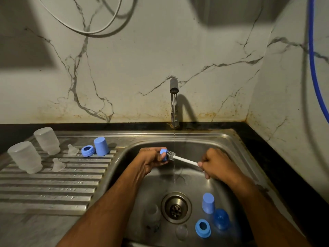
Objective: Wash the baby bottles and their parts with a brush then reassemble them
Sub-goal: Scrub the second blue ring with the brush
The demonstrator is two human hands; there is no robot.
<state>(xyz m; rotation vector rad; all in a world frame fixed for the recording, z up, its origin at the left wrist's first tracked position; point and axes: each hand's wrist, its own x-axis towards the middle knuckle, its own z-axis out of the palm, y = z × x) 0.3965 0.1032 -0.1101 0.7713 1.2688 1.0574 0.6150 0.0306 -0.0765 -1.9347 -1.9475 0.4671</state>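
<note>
On the far left, the ribbed steel drainboard (53,191) carries two frosted bottle bodies standing mouth down, the nearer one (25,157) by the left edge and the farther one (47,140) just behind it. Two clear teats lie near them, one (58,165) on the ribs and one (72,150) farther back. Right of these sit a blue collar ring (88,151) and, touching it, a blue cap (101,146) turned upside down.

Behind the drainboard runs a dark counter strip, and above it a white marble-veined wall (124,68) with rusty stains along its base and looping cables at the top.

Over the steel sink basin (222,145), the left hand (151,160) curls its fingers round a small blue bottle part (163,154). The grey bristle head of the brush (178,157) is pushed against that part, under a thin stream from the tap (174,102). The right hand (216,164) grips the white brush handle, fingers closed round it.

Lower in the basin, by the drain (176,207), lie a clear bottle body (152,215), a clear teat (181,232), a second blue ring (203,228), a pale blue cap (208,203) and a darker blue dome cap (221,219).

At the far right, a blue hose (314,68) hangs down the side wall.
</note>
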